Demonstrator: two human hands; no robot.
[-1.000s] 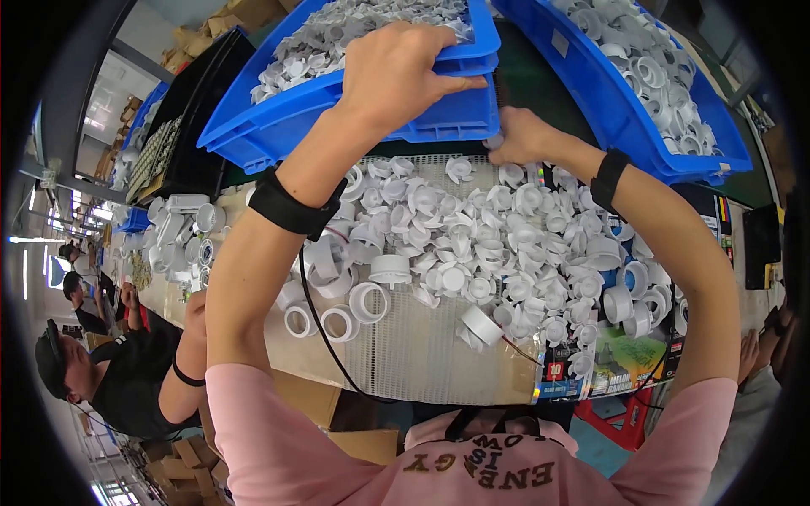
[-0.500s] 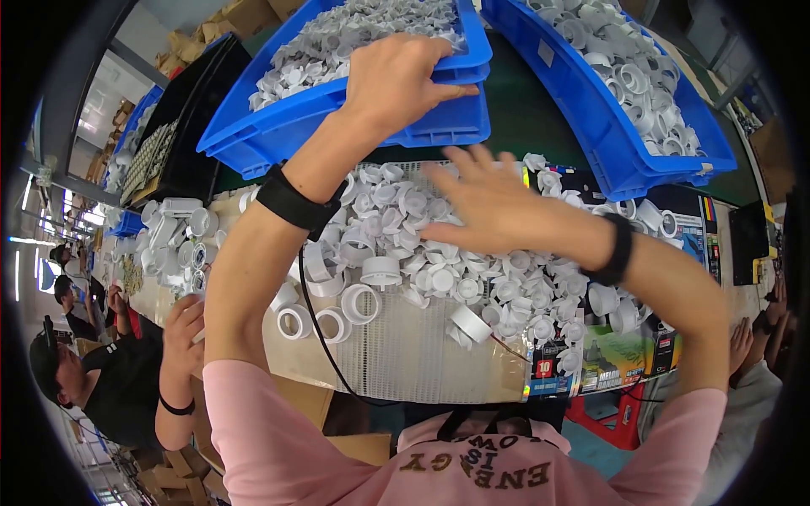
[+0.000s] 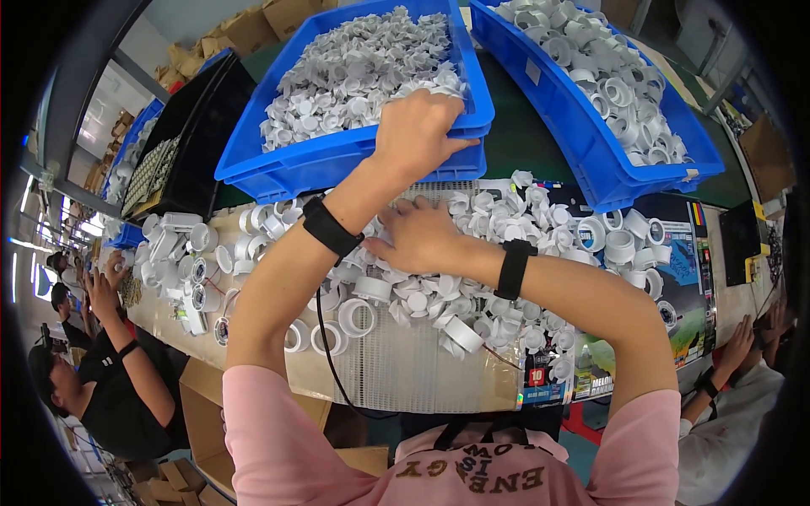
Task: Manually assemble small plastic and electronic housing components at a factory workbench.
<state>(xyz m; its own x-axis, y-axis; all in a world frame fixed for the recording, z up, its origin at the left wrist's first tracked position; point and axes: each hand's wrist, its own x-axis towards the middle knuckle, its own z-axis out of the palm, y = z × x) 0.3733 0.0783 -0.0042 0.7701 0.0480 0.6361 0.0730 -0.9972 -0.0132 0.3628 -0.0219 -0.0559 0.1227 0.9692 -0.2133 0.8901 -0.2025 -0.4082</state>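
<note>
Green strip [image 3: 525,139] separates two blue bins [image 3: 582,139], left fingers [image 3: 449,104] gripping left bin's rim [image 3: 337,141].

Right hand [image 3: 422,236] moved: a second ago at the near right lower corner of the left blue plastic bin [image 3: 312,164], half a second ago spread over the middle of the pile of small white plastic pieces [image 3: 498,223], now fingers down on the pile's left part, near the left forearm [image 3: 291,274]. Right black wristband [image 3: 513,268] came left with it. Left hand [image 3: 422,131] and bin sit lower in view; more of the bin's white contents show. More white plastic rings [image 3: 253,244] visible beside the left forearm. Black-clad co-worker's hand [image 3: 103,291], lower before, is now raised.
</note>
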